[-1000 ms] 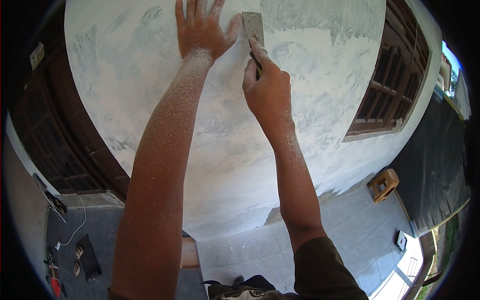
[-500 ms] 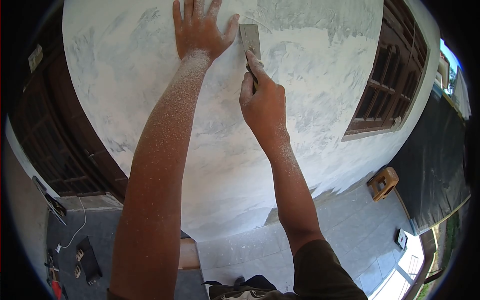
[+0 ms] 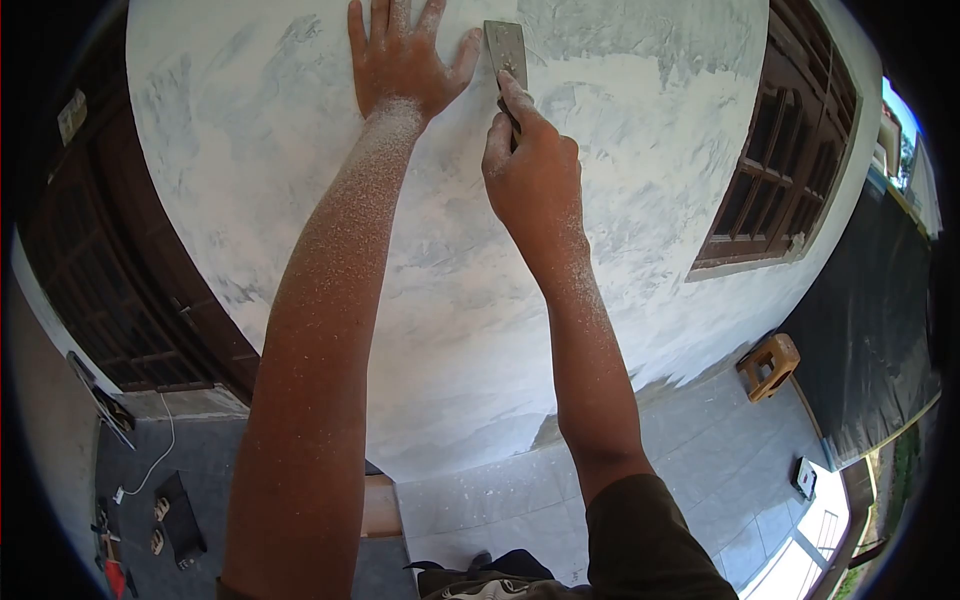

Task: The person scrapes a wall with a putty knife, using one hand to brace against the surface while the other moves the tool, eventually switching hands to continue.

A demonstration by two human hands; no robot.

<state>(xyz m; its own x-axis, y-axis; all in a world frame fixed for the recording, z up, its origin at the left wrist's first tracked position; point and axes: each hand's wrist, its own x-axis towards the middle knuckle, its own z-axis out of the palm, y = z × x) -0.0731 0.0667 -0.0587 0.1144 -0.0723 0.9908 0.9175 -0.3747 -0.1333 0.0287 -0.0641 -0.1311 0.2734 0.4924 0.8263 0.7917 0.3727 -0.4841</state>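
Observation:
My left hand [image 3: 408, 65] lies flat with spread fingers against the white, patchily plastered wall [image 3: 460, 280], its fingertips near the top edge of the view. To its right, my right hand [image 3: 535, 150] grips a putty knife [image 3: 506, 50] by the dark handle, index finger stretched along the blade. The metal blade points up the wall, has bits of plaster on it and sits just right of my left thumb. White dust coats both forearms. Greyer, rougher patches of the wall show above and to the right of the blade.
A brown wooden window [image 3: 780, 150] is set in the wall at right, a dark door [image 3: 130, 240] at left. On the tiled floor [image 3: 680, 450] stand a brown plastic stool [image 3: 768, 367] and, nearer, a small white-and-black object [image 3: 803, 478]. A white cable [image 3: 165, 450] and tools lie lower left.
My right hand has slid the putty knife upward along the wall and slightly right. My left hand stays in place on the wall.

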